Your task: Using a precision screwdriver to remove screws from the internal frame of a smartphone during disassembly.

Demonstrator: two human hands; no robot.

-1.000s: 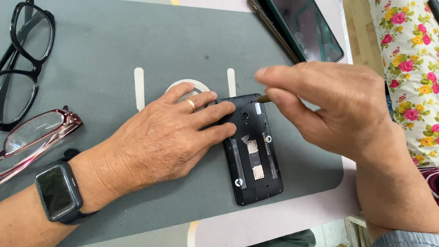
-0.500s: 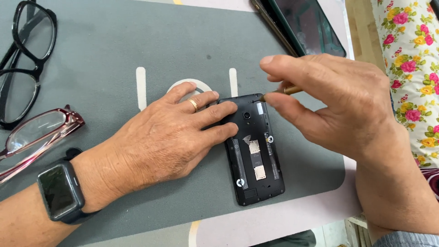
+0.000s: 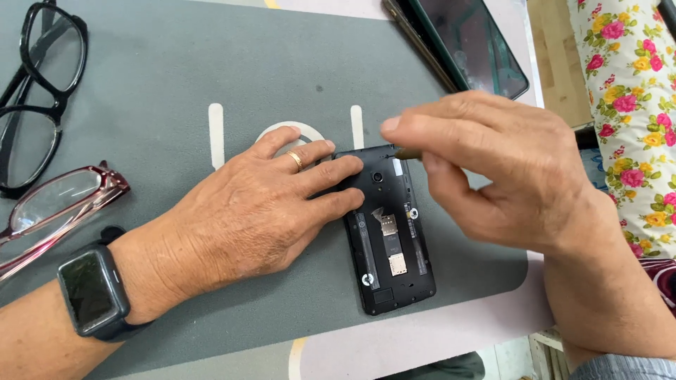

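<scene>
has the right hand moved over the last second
Yes. The right hand has crept left over the opened phone, toward the mat's white ring.

Grey mat [image 3: 176, 70] on pale table [image 3: 451, 338]

- Matt grey mat [image 3: 176, 63], soft and finely textured like felt.
- Opened phone [image 3: 391, 232]: matt black plastic with small shiny metal parts.
- Second phone [image 3: 465, 42]: glossy glass.
- Glasses [image 3: 42, 84]: glossy black plastic.
- Watch [image 3: 91, 292]: glossy screen, matt strap.
- Ring [image 3: 296, 160]: shiny gold metal.
- Flowered cloth [image 3: 627, 105].
</scene>
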